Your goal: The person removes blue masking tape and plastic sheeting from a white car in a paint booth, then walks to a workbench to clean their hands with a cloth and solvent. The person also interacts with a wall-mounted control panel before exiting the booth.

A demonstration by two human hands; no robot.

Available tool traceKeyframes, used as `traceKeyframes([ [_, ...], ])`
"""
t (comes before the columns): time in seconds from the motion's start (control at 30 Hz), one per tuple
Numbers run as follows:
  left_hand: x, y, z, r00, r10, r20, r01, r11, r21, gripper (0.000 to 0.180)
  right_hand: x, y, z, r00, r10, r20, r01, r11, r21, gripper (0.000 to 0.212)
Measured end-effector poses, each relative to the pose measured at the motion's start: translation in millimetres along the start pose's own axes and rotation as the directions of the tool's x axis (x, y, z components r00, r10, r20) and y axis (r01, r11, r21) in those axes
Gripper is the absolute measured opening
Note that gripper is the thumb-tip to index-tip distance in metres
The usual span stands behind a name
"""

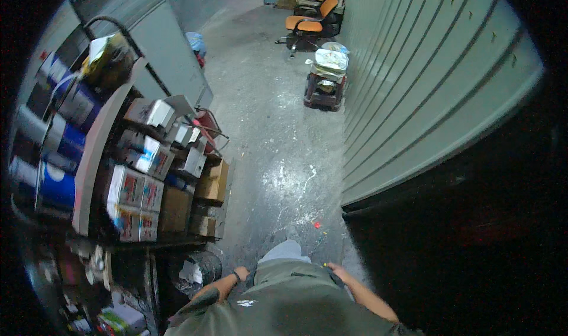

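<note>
My left hand (242, 273) hangs beside my left hip, a dark band around its wrist. Its fingers are too small and dim to make out. On the other side, my right hand (335, 270) is held low by my right hip, its fingers closed. A small yellow tip (325, 265) shows at those fingers; the rest of that thing is hidden. Nearest to the left hand is a round dark bin (209, 266) with pale crumpled material inside.
Left of me a shelf (94, 152) carries blue-and-white buckets (58, 185), white printed boxes (135, 203) and an open cardboard box (213, 181). A ridged pale wall (408, 93) runs along the right. Ahead stand a covered dark stool (324, 90) and an orange chair (305, 24). Red scrap (317, 225) lies on the floor.
</note>
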State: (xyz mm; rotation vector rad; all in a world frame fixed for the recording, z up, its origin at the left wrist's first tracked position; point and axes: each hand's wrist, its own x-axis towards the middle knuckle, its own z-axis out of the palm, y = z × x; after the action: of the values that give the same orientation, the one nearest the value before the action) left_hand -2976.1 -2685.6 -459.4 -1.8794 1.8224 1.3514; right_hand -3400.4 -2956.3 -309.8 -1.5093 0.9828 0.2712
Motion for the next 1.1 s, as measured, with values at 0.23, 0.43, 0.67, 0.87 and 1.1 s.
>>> traceKeyframes([
  [0.23,99,-10,-320,0.858,-0.41,-0.309,0.228,0.843,-0.486,0.045,119,-166,-157,0.955,-0.228,-0.191,0.104,0.858,-0.503,0.04],
  [0.43,184,-64,-460,0.771,-0.519,-0.369,0.218,0.759,-0.613,0.044,275,-257,-264,0.952,-0.219,-0.216,0.045,0.795,-0.605,0.037],
  [0.67,204,-65,-501,0.768,-0.639,-0.027,0.515,0.642,-0.568,0.046,461,-413,-422,0.997,-0.072,-0.022,0.03,0.652,-0.758,0.048],
  [0.87,311,-92,-604,0.733,-0.667,0.13,0.53,0.443,-0.723,0.046,627,-480,-532,0.95,0.041,0.309,0.225,0.597,-0.77,0.055],
  [1.1,476,-241,-820,0.791,-0.609,0.067,0.463,0.523,-0.715,0.047,844,-583,-647,0.997,-0.005,0.076,0.068,0.514,-0.855,0.05],
])
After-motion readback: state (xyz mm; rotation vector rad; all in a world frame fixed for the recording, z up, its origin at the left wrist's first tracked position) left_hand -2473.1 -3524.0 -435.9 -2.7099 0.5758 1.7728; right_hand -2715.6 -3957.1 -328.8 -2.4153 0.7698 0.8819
